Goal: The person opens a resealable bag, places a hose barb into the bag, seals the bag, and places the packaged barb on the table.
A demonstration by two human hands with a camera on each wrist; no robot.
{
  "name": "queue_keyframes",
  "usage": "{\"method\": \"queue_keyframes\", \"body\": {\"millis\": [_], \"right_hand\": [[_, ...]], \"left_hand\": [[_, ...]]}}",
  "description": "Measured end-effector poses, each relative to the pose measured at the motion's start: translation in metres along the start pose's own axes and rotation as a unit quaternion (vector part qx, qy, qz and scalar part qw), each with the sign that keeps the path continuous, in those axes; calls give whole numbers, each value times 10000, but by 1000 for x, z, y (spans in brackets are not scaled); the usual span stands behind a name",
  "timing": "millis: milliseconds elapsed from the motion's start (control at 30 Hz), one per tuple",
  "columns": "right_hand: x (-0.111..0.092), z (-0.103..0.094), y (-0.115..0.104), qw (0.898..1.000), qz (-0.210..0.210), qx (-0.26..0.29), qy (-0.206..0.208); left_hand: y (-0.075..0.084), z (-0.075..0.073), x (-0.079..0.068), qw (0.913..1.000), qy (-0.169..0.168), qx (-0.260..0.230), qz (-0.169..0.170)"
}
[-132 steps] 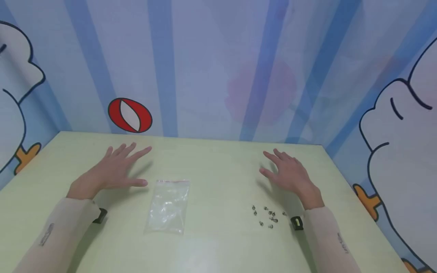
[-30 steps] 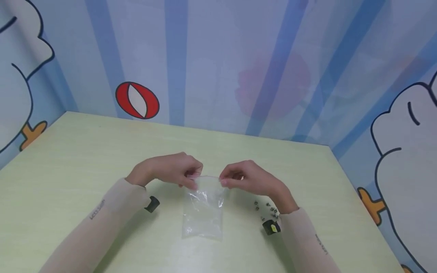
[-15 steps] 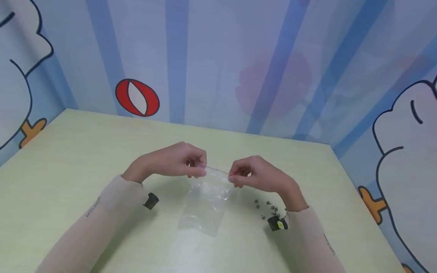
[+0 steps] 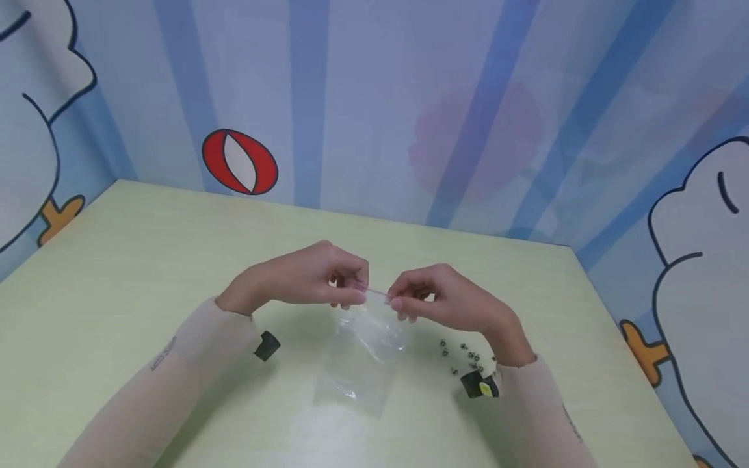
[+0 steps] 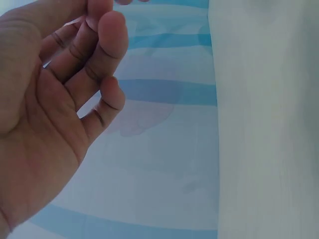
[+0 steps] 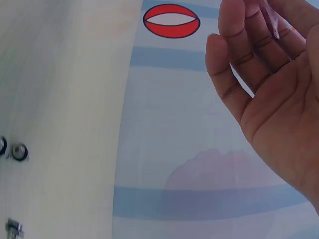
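Pinching the top edge of a clear plastic zip bag (image 4: pixel 359 367) between curled fingers and thumbs, the left hand (image 4: pixel 318 276) and right hand (image 4: pixel 441 296) hold that edge above the pale table (image 4: pixel 175 250), left of scattered metal screws (image 4: pixel 471 355).

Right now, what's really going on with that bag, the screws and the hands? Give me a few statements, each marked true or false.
1. The left hand and right hand both pinch the bag at its top edge. True.
2. The bag is solid red. False: it is see-through.
3. The screws lie nearer the right hand than the left. True.
4. All the screws are in the bag. False: those in sight lie on the table.
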State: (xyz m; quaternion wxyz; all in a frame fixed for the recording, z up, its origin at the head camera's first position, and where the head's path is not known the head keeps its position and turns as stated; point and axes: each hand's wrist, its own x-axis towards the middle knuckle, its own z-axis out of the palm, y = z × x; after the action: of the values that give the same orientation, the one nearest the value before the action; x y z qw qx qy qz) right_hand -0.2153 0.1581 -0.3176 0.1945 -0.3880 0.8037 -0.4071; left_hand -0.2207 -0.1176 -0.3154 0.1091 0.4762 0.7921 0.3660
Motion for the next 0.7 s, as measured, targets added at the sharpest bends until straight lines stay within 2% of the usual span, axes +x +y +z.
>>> {"method": "queue_keyframes", "body": {"millis": [333, 467, 700], "right_hand": [[-3, 4, -13, 9978, -483, 127, -427], [-3, 5, -13, 9977, -477, 198, -445], [-2, 8, -15, 9963, -493, 418, -566]], "left_hand": [[8, 1, 2, 9998, -72, 115, 126], [11, 1, 2, 9997, 14, 181, 178], [13, 3, 3, 9990, 146, -55, 421]]}}
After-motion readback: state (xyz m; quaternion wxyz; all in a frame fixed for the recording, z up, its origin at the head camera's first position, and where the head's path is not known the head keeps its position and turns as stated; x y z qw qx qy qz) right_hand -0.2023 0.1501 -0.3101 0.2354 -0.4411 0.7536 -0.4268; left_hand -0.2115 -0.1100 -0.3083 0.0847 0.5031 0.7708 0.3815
